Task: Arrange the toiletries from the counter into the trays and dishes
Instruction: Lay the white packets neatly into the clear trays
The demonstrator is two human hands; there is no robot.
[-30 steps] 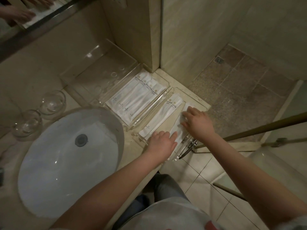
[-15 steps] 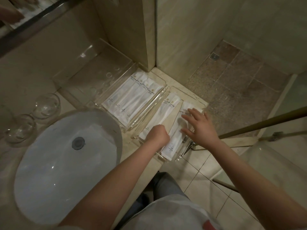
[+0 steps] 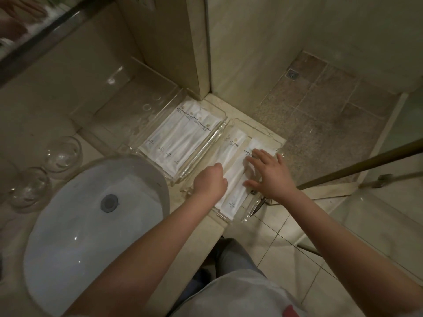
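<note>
On the desk, right tray: clear rectangular plastic tray [image 3: 238,124] holding long white paper sachets [image 3: 233,147].
Left hand [image 3: 209,183]: clenched, on sachets.
Right hand [image 3: 272,175]: fingers spread flat, pressing sachets.

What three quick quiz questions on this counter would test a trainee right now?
1. True or false: the right hand lies flat, fingers spread, on white packets in the right tray.
2. Where do the two glass bowls stand: A, left of the sink; B, in a tray?
3. Fill in: the left hand is curled at the right tray's ___ side.

Key: 1 true; 2 A; 3 left.
</note>
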